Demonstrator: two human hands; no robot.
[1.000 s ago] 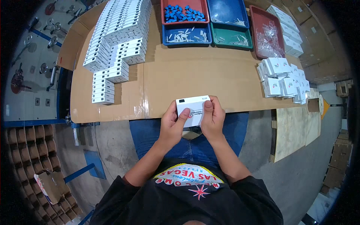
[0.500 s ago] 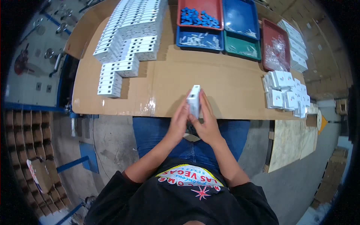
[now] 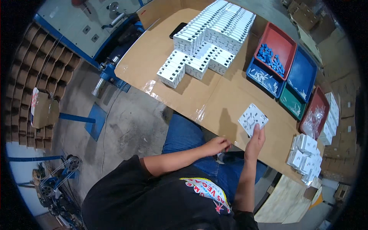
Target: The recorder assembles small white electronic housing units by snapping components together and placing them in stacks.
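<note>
White and square, a box (image 3: 251, 117) is pinched by the right hand (image 3: 255, 142) above the cardboard surface (image 3: 230, 92), while the left hand (image 3: 217, 146) hangs curled near the edge.

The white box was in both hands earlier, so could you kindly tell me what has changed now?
The left hand has let go of the white box and moved left, away from it; the right hand alone holds it, its patterned face now in view. The view has swung round. The stacked boxes and the trays look unchanged.
</note>
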